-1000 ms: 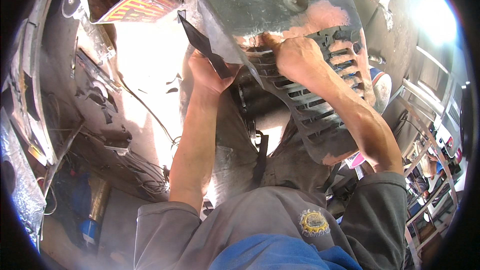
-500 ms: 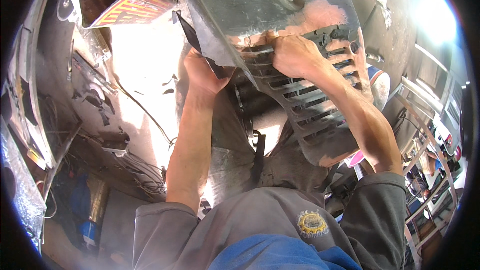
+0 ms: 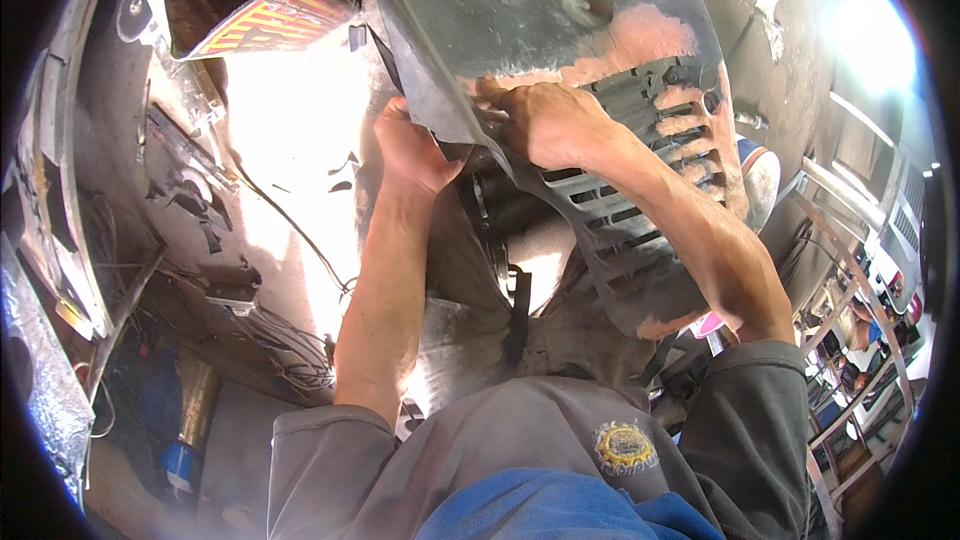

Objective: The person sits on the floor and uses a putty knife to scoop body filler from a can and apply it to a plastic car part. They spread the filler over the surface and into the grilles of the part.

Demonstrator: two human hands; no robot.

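A large dark grey slotted panel (image 3: pixel 480 0) slants above my lap, with rows of narrow openings along its lower right part. Patches of pinkish filler (image 3: pixel 640 35) cover the surface above and beside the slots. My left hand (image 3: pixel 415 148) grips the panel's left edge, its thumb up along the rim and its other fingers partly hidden. On the face of the panel, my right hand (image 3: pixel 560 125) is closed, knuckles up, by the left end of the top slots and the filler. Whatever lies under its fingertips is hidden.
A torn box-like container with red and yellow stripes (image 3: pixel 270 20) stands at the far left. Cables (image 3: pixel 290 350) and scraps lie on the floor to my left. Metal framing (image 3: pixel 850 270) rises at the right. Part of a round pale object (image 3: pixel 762 180) shows behind the panel.
My right hand has slid left across the panel, uncovering slots to its right. My left hand keeps its grip on the edge, and the panel has shifted only slightly.
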